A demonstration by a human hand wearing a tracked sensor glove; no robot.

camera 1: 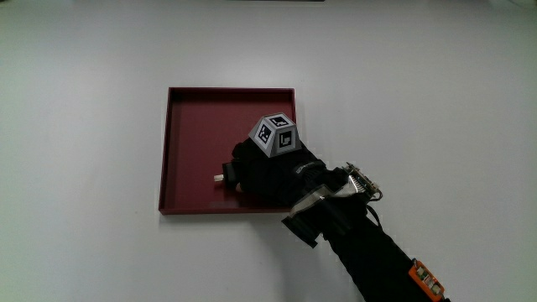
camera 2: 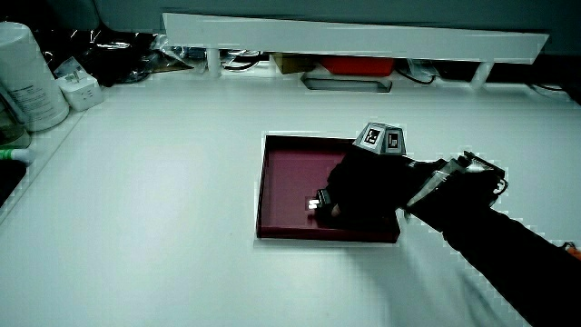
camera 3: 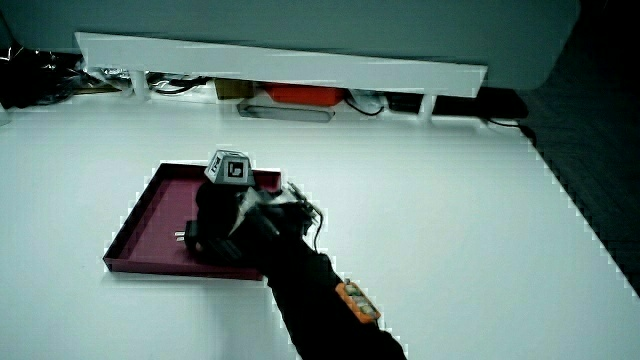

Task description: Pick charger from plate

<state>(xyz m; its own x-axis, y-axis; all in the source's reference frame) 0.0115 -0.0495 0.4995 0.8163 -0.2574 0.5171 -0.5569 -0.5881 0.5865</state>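
A dark red square plate (camera 1: pixel 193 126) lies on the white table, also seen in both side views (camera 2: pixel 290 173) (camera 3: pixel 150 215). The hand (camera 1: pixel 252 172) is low inside the plate, near the plate's edge closest to the person, with the patterned cube (camera 1: pixel 277 134) on its back. Its fingers curl around a dark charger (camera 1: pixel 223 176). Only the charger's end with a small pale plug tip sticks out past the fingertips, as both side views show (camera 2: pixel 316 202) (camera 3: pixel 190 237). The rest of the charger is hidden under the hand (camera 2: pixel 359 195) (camera 3: pixel 220 225).
A low white partition (camera 2: pixel 354 41) (camera 3: pixel 280 65) runs along the table, with a red box (camera 2: pixel 359 65) and cables under it. A white canister (camera 2: pixel 27 77) and a white adapter (camera 2: pixel 80 89) stand at the table's corner. An orange band (camera 1: pixel 426 281) sits on the forearm.
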